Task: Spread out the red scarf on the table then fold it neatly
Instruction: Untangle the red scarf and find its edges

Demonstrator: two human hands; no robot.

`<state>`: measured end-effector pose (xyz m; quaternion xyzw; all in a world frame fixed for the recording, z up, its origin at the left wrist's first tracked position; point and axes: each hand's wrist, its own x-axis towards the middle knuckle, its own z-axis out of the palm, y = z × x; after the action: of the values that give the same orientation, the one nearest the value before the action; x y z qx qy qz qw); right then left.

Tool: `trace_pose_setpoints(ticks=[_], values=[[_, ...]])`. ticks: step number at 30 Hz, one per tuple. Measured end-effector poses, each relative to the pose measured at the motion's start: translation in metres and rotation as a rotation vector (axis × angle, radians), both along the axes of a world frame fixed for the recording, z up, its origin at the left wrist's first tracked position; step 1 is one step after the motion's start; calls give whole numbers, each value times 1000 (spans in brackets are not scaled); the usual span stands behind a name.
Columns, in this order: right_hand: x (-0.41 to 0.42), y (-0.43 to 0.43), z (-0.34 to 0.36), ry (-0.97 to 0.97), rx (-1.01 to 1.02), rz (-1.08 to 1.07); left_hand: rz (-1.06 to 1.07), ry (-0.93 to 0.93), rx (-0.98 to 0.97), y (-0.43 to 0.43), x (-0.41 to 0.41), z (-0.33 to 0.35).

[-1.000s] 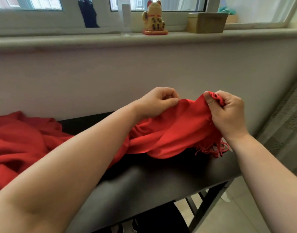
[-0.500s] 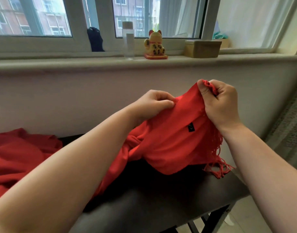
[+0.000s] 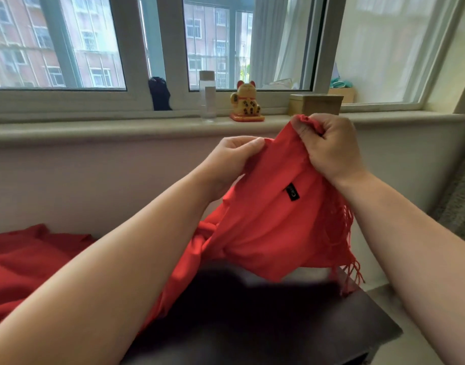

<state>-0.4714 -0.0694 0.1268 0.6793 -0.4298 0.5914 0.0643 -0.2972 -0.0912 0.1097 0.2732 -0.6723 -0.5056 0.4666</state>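
While both hands are raised in front of the wall, we see the red scarf (image 3: 265, 227) hanging between them by one end. The left hand (image 3: 234, 156) pinches the top edge between thumb and curled fingers. The right hand (image 3: 331, 146) is closed in a tight fist round the bunched corner, a small tuft of cloth poking out above the thumb. A black label (image 3: 292, 192) shows on the cloth below the right hand, and the fringe (image 3: 344, 233) hangs along the right edge, down towards the far right corner of the dark table (image 3: 305, 325). From the held end the scarf runs down under the left forearm, and the rest lies heaped on the table at the far left.

Set against the earlier views, we find the held end higher. A second ago it sagged onto the tabletop with no label in sight; half a second ago the label had just turned into view. Now the right fist stands level with the windowsill (image 3: 94, 127), just in front of the box (image 3: 315, 104), and the cloth hangs longer and flatter. Neither grip has changed. The view has also tipped upward, so more of the window shows above the lucky cat figurine (image 3: 245, 102) and the clear bottle (image 3: 207, 96).
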Motion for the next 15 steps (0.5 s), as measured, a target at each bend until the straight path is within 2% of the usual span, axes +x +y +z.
trace_pose_setpoints(ticks=[3,7,9,12,15], values=[[4,-4,9,-3,-12,-35,72,-22,-90,2,5,5],[10,-4,19,-27,-43,-13,-82,-292,-79,9,13,2],[13,-2,22,-3,-51,13,0,-352,-140,9,16,3],[12,-4,26,3,-75,-6,337,-196,-271,-2,23,13],[13,-5,27,-10,-60,-7,241,-143,-264,6,19,19]])
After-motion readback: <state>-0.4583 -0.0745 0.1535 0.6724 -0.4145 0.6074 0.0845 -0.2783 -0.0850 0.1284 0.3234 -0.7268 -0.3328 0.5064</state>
